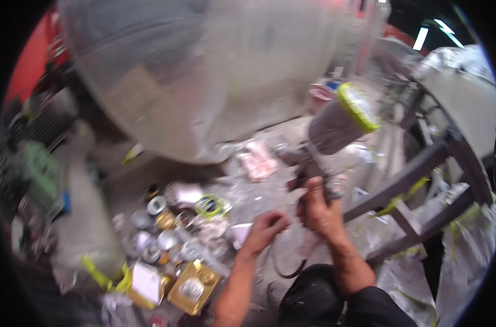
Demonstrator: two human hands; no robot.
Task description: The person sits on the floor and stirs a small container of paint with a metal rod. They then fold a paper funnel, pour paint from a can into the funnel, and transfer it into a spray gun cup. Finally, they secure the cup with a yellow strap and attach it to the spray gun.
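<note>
My right hand [320,212] is wrapped round the handle of a spray gun [312,166], raised right of the middle. A grey cup [332,129] with a bright yellow-green rim [358,106] sits on the gun, tilted to the upper right. A dark hose [285,274] curves below the hands. My left hand [267,230] hovers left of the gun, apart from it, with fingers curled together; whether anything is in them is hidden. Beside its wrist is a white cup-like thing [241,234]. Motion blurs the picture.
Several cans [165,220] and a gold square tin [194,288] crowd the floor at left. A pinkish cloth [257,161] lies ahead. Cloudy plastic sheeting [221,82] hangs at the back. A dark grey frame [406,177] with masking stands close on my right.
</note>
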